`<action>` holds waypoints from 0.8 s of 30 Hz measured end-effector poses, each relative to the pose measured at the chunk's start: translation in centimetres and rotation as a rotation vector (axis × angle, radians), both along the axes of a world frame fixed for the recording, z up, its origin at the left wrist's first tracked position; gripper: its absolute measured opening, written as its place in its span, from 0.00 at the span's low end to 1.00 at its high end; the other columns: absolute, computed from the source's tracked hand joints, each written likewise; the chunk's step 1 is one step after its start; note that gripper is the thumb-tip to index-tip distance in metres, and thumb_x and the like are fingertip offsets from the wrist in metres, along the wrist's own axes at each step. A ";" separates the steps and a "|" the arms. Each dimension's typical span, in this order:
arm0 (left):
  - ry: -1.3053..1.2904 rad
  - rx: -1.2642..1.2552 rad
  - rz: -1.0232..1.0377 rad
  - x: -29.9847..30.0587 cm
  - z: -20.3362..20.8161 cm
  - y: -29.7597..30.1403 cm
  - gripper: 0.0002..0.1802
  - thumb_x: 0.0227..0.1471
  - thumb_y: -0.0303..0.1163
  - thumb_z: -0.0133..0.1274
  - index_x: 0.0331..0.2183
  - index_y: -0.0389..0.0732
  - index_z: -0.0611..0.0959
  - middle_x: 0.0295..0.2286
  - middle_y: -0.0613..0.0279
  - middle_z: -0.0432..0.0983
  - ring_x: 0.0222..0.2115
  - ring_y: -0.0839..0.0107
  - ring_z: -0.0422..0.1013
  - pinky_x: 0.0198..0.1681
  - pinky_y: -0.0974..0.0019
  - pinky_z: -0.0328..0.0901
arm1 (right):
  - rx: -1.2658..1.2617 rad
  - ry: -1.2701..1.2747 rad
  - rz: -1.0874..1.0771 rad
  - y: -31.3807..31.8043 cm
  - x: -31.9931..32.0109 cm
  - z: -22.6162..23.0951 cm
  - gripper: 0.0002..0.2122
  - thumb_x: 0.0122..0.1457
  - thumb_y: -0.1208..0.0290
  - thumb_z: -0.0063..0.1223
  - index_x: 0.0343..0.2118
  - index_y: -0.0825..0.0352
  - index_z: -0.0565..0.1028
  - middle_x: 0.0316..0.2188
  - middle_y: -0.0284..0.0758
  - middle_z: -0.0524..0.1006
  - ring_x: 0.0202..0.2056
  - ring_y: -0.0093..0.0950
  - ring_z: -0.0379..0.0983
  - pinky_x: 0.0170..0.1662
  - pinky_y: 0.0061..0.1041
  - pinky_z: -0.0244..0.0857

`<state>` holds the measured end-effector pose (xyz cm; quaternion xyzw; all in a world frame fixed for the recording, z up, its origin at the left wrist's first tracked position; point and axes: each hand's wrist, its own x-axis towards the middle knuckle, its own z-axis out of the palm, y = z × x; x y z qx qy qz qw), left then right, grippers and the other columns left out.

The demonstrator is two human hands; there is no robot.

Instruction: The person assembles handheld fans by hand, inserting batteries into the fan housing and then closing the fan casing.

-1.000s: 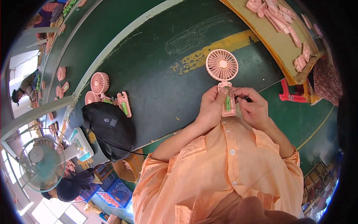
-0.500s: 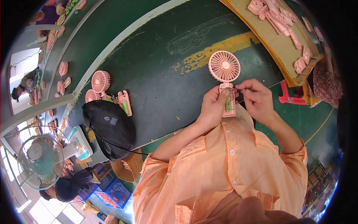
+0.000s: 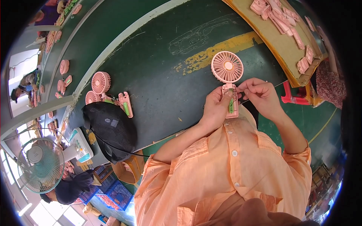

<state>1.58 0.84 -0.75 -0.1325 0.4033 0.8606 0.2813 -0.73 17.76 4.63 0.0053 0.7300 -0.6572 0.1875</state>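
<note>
A pink handheld fan (image 3: pixel 227 67) lies upright in front of me, its round grille pointing away and its handle toward my shirt. The handle is open and shows a green part (image 3: pixel 230 103) and thin wires inside. My left hand (image 3: pixel 217 105) is closed around the handle from the left, thumb lying across the inside. At the handle's upper right edge is my right hand (image 3: pixel 262 96), thumb and finger pinched together. Whatever sits between those fingertips is too small to make out.
A cardboard tray (image 3: pixel 281 45) of pink casings stands at the far right, above a red stool (image 3: pixel 290 96). To the left are more pink fans (image 3: pixel 101 83), an open handle (image 3: pixel 125 104), a black mesh cap (image 3: pixel 111 126) and a teal desk fan (image 3: pixel 40 164). Other people sit farther left.
My right hand has shifted slightly and its fingers have drawn into a tighter pinch beside the handle. My left hand and the fan stay in place.
</note>
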 end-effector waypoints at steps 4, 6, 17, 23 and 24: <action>0.018 -0.027 -0.008 0.1 -0.1 -0.1 0.12 0.62 0.29 0.41 0.44 0.32 0.72 0.37 0.55 0.75 0.36 0.70 0.74 0.41 0.67 0.72 | 0.195 0.309 0.161 0.2 1.2 -0.6 0.06 0.54 0.88 0.46 0.27 0.76 0.76 0.35 0.38 0.76 0.35 0.25 0.76 0.35 0.22 0.73; 0.011 -0.029 -0.020 0.1 -0.1 -0.2 0.12 0.62 0.29 0.40 0.44 0.32 0.72 0.37 0.55 0.75 0.36 0.71 0.74 0.42 0.67 0.72 | 0.283 0.475 0.192 0.3 2.0 -1.4 0.05 0.53 0.88 0.46 0.28 0.76 0.75 0.35 0.38 0.76 0.35 0.27 0.76 0.35 0.22 0.72; 0.025 -0.042 -0.020 -0.1 -0.7 -0.3 0.11 0.62 0.29 0.40 0.42 0.33 0.73 0.37 0.59 0.75 0.34 0.76 0.73 0.34 0.72 0.71 | 0.616 0.959 0.430 0.6 2.4 -1.8 0.12 0.47 0.82 0.50 0.37 0.76 0.73 0.42 0.47 0.75 0.33 0.38 0.75 0.38 0.32 0.71; 0.039 -0.057 -0.019 0.1 -0.6 0.1 0.12 0.62 0.29 0.41 0.42 0.33 0.74 0.37 0.62 0.76 0.36 0.79 0.71 0.39 0.74 0.68 | 0.911 1.198 0.737 0.5 1.8 -0.6 0.14 0.44 0.75 0.51 0.33 0.80 0.71 0.38 0.52 0.72 0.35 0.38 0.73 0.39 0.28 0.69; 0.089 -0.093 0.006 0.1 -1.0 0.2 0.12 0.62 0.29 0.41 0.43 0.33 0.74 0.38 0.61 0.76 0.37 0.78 0.71 0.40 0.73 0.68 | 0.848 1.224 0.706 0.0 1.6 -0.7 0.12 0.43 0.74 0.51 0.30 0.78 0.72 0.36 0.50 0.72 0.36 0.37 0.72 0.39 0.27 0.69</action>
